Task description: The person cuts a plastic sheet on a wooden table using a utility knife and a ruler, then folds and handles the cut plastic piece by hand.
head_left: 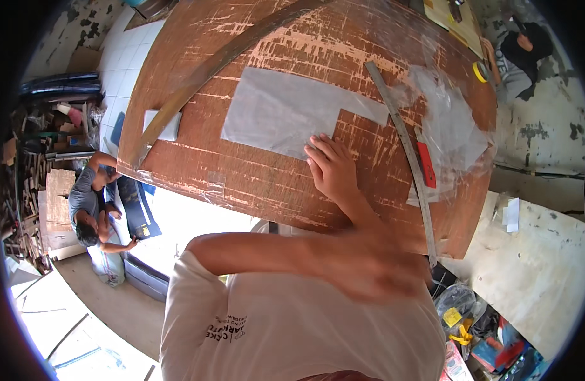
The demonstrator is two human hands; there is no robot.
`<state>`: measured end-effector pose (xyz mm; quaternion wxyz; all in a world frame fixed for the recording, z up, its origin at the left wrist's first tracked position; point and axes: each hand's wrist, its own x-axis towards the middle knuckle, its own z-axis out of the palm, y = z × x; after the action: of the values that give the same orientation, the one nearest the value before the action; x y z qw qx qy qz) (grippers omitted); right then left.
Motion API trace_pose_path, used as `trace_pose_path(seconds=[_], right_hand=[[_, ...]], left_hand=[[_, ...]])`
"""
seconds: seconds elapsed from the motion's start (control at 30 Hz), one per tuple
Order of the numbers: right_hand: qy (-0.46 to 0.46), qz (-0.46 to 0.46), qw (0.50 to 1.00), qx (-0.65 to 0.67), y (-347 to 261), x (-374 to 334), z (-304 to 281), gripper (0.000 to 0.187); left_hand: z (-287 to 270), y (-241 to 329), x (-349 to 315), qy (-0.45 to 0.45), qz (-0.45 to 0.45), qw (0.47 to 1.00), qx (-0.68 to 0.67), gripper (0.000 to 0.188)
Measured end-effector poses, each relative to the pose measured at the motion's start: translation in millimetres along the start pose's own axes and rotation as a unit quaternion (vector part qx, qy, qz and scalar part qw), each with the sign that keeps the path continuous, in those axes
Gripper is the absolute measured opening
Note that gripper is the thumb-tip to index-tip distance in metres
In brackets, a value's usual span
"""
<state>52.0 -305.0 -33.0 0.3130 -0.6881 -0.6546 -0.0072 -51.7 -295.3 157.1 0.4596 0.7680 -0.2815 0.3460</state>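
Shirt: white (305,336), nearest the camera; left forearm crosses in front of it.
Left hand (387,274): motion-blurred, crossing over right forearm; finger state can't tell.
Right hand (334,170): palm down, fingers slightly spread, fingertips on sheet's lower right corner.
Sheet (276,108): translucent grey-white, flat, L-shaped, lies ahead and mostly left of right hand; narrow strip runs off right, end just beside ruler.
Ruler (403,136): long, metal, right of right hand, over table edge.
Cutter (426,164): red, just right of ruler.
Plastic (454,120): clear, crumpled, right side.
Table (200,136): brown, scratched.
Long bar (232,51): far left, crossing white pad (172,130).
Co-worker (81,202): left, beyond table.
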Motion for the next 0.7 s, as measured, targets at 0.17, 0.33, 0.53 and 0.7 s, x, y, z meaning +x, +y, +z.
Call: trace_pose_path(seconds=[0.17,0.33,0.53,0.7], right_hand=[[-0.004,-0.006,1.000,-0.009,-0.7,0.3,0.6,0.023],[0.005,-0.008,1.000,-0.004,-0.3,0.9,-1.8,0.021],[-0.002,-0.008,1.000,0.004,-2.0,-0.1,3.4,0.022],[0.008,-0.004,1.000,0.016,1.2,-1.9,2.7,0.022]], left_hand=[[122.3,70.7,75.0,0.057,0.118,0.923,-0.363,0.027],[159.5,96.3,90.9,-0.029,0.149,0.854,-0.498,0.039],[149.2,99.2,88.0,-0.049,0.143,0.851,-0.503,0.037],[132.4,99.0,74.5,-0.066,0.126,0.854,-0.500,0.036]])
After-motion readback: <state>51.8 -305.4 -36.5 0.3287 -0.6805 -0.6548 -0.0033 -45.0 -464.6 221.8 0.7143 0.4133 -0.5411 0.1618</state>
